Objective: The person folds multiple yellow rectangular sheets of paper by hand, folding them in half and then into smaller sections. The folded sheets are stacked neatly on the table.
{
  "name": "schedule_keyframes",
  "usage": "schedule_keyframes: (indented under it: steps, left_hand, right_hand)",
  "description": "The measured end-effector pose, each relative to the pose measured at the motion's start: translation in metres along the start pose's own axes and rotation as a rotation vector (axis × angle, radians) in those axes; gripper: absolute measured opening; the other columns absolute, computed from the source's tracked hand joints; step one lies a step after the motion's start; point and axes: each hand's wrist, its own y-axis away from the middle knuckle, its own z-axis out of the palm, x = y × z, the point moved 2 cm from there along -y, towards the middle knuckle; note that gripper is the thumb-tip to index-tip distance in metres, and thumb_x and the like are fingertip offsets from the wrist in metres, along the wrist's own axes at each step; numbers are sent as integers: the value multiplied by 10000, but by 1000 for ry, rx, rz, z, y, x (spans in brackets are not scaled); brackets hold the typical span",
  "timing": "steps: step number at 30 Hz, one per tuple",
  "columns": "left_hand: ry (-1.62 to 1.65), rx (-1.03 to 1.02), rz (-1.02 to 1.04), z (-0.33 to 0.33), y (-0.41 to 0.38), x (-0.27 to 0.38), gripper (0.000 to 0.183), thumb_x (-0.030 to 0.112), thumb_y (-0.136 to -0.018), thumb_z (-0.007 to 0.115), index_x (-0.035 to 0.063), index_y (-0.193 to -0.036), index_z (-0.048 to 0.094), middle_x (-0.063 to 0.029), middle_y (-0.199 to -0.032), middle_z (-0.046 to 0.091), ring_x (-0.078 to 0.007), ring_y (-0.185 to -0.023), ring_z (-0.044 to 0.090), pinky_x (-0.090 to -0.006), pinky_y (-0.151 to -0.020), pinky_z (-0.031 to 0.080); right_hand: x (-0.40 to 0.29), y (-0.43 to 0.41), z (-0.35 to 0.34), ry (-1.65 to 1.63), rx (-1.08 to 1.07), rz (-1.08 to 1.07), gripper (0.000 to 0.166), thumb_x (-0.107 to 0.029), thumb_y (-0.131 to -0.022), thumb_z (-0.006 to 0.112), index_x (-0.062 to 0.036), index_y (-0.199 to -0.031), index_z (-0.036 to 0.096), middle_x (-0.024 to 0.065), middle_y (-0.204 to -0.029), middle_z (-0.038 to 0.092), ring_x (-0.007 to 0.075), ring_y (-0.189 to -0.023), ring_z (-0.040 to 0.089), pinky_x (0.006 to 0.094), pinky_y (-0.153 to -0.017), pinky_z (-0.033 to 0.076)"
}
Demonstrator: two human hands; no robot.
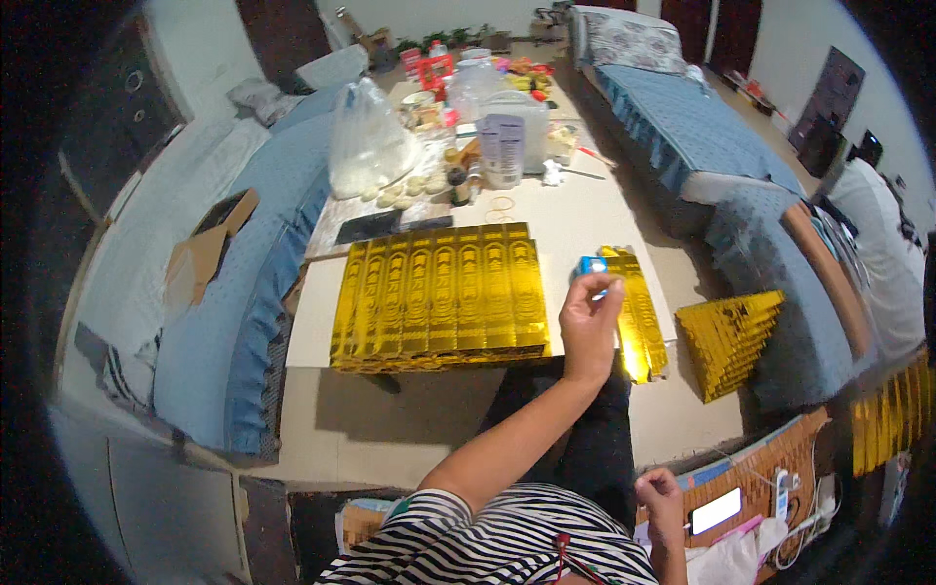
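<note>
My left hand reaches across over the table's right front edge, thumb and fingers drawn together. Just beyond its fingertips is a small blue box; whether they touch it cannot be told. To its right, a narrow stack of shiny gold foil strips overhangs the edge. A wide, fanned pile of embossed gold foil strips covers the table front to the left of that hand. Low beside my striped shirt is my right hand, fingers curled; anything inside it is hidden. A phone with a lit screen lies near it.
Farther along the white table stand a plastic bag, a purple-and-white container and a dark flat slab. Blue-covered couches flank it. More stacked gold foil sits at right, near a power strip with cables.
</note>
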Motion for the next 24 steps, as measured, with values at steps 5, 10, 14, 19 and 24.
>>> schedule_keyframes:
  steps: [5, 10, 14, 19, 24]
  left_hand:
    - [-121, -19, 483, -5, -15, 118, 108, 118, -957, 635, 73, -1026, 565, 39, -940, 532, -32, -796, 468, -193, -703, 404]
    - [-176, 132, 506, -67, -57, 175, 105, 140, -961, 612, 72, -1005, 544, 9, -786, 536, -58, -667, 462, -207, -579, 377]
    - [-214, 199, 532, -134, -84, 208, 97, 107, -949, 612, 54, -1007, 555, -17, -760, 567, -82, -652, 501, -219, -585, 406]
    - [-370, 312, 511, -204, -101, 238, 77, 62, -948, 615, 37, -980, 550, -39, -783, 618, -88, -692, 581, -220, -625, 463]
    - [-552, 452, 407, -263, -133, 231, 65, 87, -895, 677, 33, -910, 644, -26, -813, 647, -103, -732, 580, -243, -702, 447]
  right_hand:
    - [-67, -40, 34, 108, -248, -316, 149, -29, -879, 690, -72, -870, 548, -5, -878, 554, 86, -757, 511, 225, -673, 428]
    - [-119, -83, 81, 274, -385, -442, 124, -82, -916, 684, -60, -915, 562, -9, -850, 576, 75, -782, 540, 216, -695, 442]
    - [-169, -105, 130, 526, -453, -671, 138, -137, -917, 685, -43, -912, 583, -9, -797, 582, 75, -728, 534, 250, -672, 452]
    - [-210, -131, 198, 680, -568, -742, 163, -165, -922, 679, -33, -931, 583, 0, -781, 574, 81, -708, 528, 269, -658, 455]
    - [-233, -196, 252, 784, -623, -817, 258, -173, -912, 681, -52, -1100, 554, 50, -820, 631, 144, -719, 584, 305, -664, 482]
